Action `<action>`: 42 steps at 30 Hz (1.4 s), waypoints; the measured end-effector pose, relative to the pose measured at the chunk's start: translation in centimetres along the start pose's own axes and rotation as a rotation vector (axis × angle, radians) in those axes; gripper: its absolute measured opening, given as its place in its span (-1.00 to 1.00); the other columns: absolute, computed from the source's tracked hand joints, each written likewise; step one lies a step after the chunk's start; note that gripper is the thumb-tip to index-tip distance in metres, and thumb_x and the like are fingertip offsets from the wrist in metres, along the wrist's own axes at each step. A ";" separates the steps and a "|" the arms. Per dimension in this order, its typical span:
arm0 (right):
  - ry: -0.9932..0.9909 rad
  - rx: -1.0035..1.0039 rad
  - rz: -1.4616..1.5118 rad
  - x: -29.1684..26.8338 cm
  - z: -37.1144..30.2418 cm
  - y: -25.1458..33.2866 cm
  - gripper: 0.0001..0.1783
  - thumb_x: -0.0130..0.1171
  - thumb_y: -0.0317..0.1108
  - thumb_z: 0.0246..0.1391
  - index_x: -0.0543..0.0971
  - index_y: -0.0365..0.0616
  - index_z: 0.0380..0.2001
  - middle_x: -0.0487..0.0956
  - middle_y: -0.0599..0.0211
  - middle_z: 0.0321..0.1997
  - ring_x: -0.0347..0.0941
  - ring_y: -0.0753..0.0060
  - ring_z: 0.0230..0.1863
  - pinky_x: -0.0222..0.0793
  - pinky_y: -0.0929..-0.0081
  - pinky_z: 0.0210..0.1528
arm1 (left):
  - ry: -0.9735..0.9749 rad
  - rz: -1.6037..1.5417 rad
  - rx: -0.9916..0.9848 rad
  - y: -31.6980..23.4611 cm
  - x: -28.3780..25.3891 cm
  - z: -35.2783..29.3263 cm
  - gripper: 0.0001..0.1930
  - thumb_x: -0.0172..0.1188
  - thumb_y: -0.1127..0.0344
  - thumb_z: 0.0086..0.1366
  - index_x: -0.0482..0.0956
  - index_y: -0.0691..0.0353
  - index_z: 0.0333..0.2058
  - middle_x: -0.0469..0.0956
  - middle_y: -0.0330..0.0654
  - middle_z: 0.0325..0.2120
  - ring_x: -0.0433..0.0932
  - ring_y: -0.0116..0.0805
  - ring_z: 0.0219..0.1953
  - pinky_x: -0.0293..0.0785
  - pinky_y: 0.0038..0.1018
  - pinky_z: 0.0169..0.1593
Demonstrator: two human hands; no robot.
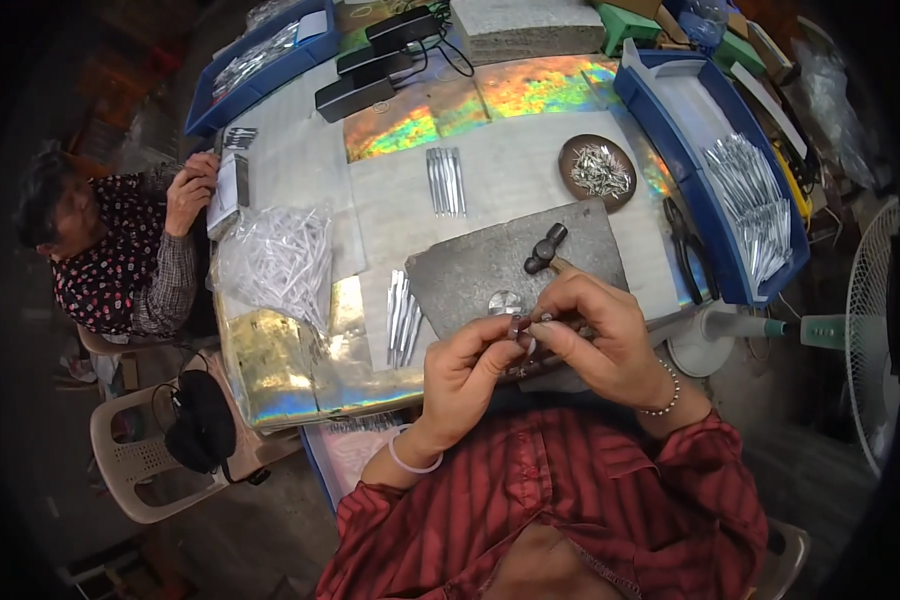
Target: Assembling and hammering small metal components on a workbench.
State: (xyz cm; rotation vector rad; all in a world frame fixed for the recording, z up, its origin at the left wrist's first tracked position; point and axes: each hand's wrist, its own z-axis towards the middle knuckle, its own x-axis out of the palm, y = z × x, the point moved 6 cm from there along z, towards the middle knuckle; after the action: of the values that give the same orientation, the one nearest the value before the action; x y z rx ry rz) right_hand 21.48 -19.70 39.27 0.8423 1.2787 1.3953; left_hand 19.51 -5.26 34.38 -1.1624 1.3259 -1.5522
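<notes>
At the near edge of a grey slab, the left hand and right hand meet, fingers pinching a small item too tiny to identify. On the slab lies a hammer; left of the slab are silvery strips, beyond its far corner a brown bowl of metal bits, and to its right pliers.

Both hands nearly touch, thumbs and forefingers pinching (wrists well apart).
</notes>
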 end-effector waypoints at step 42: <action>-0.027 0.638 0.398 1.3 0.1 -6.8 -0.79 0.18 -0.38 -0.04 0.38 -0.13 -0.63 0.30 0.56 -0.75 0.07 0.84 -0.79 -0.13 0.77 -0.80 | 0.180 -0.481 -0.603 2.6 1.3 1.2 -0.87 0.10 0.43 0.22 0.37 0.34 -0.30 0.57 -0.02 -0.41 0.61 -0.31 -0.38 0.59 -0.57 -0.36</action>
State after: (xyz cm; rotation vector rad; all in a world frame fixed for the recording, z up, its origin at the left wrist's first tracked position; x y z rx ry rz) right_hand 22.77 -19.03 32.49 1.6118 1.6251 1.2680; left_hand 20.33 -7.24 32.03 -1.8551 1.8030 -1.6615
